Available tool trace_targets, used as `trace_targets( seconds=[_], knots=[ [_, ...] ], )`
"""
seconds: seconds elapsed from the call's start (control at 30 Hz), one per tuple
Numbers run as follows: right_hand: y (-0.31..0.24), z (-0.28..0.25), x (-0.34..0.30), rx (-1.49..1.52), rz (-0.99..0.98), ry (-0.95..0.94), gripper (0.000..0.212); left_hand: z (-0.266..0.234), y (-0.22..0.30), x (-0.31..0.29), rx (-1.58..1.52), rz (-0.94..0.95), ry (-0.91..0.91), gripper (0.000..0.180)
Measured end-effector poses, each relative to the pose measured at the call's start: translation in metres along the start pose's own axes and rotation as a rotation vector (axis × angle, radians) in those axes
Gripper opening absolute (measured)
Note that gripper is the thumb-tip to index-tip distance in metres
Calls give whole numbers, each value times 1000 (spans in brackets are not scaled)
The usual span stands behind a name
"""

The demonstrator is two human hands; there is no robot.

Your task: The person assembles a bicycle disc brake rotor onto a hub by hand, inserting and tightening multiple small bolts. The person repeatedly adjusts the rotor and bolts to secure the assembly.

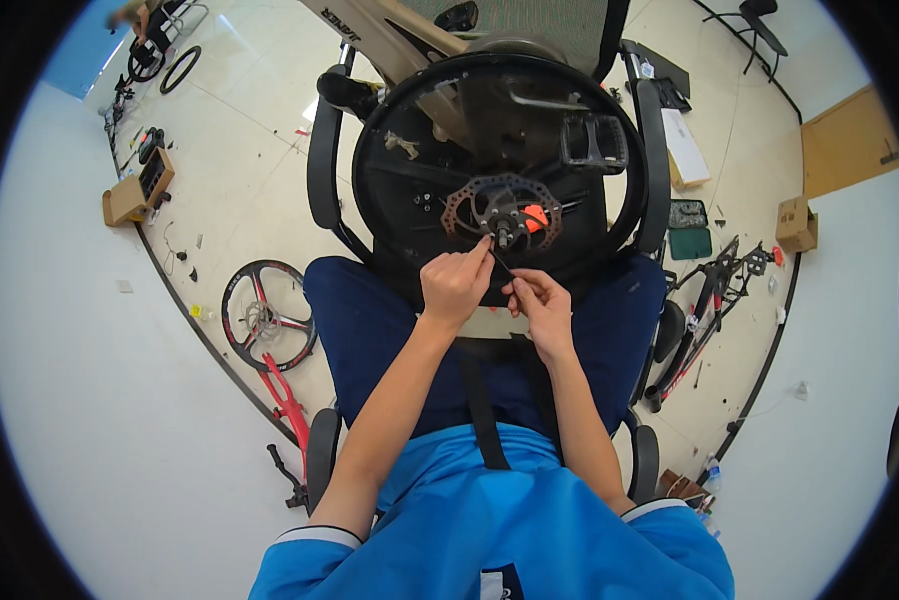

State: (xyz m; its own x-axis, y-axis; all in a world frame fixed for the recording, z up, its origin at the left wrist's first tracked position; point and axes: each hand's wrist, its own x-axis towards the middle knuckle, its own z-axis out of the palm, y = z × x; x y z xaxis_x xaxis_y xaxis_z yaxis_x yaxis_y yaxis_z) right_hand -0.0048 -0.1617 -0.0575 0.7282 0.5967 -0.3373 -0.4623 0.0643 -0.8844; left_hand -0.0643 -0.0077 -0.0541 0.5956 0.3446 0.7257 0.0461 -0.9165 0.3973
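Note:
A black-rimmed bicycle wheel [361,165] lies on its side over a black chair in front of my knees. At its hub sits a slotted brake disc [459,205], with the axle sticking up from the middle. My left hand [454,285] has its index finger stretched to the disc's near edge, by a bolt, with the other fingers curled; whether it pinches anything is hidden. Closed round a thin dark hex key [502,264], my right hand [541,303] holds it slanting toward that fingertip. An orange piece [535,218] shows beneath the disc.
Inside the rim, a pedal [594,143] and small metal parts [424,202] rest on the chair seat. A spoked wheel [264,315] and red fork lie on the left floor, a bike frame [704,315] on the right. Cardboard boxes [796,224] stand along the walls; someone works far left.

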Motion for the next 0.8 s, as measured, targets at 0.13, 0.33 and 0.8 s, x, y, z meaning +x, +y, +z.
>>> trace_targets(
  seconds=[0.13,0.33,0.8],
  knots=[
    [1,0,-1,-19,-18,26,18,-1,-1,2,-28,30,-11,26],
    [4,-2,7,-36,-47,6,16,6,-9,3,-7,82,16,27],
    [22,-4,18,-54,-26,-2,14,5,-14,-1,-11,97,-8,28]
  ],
)
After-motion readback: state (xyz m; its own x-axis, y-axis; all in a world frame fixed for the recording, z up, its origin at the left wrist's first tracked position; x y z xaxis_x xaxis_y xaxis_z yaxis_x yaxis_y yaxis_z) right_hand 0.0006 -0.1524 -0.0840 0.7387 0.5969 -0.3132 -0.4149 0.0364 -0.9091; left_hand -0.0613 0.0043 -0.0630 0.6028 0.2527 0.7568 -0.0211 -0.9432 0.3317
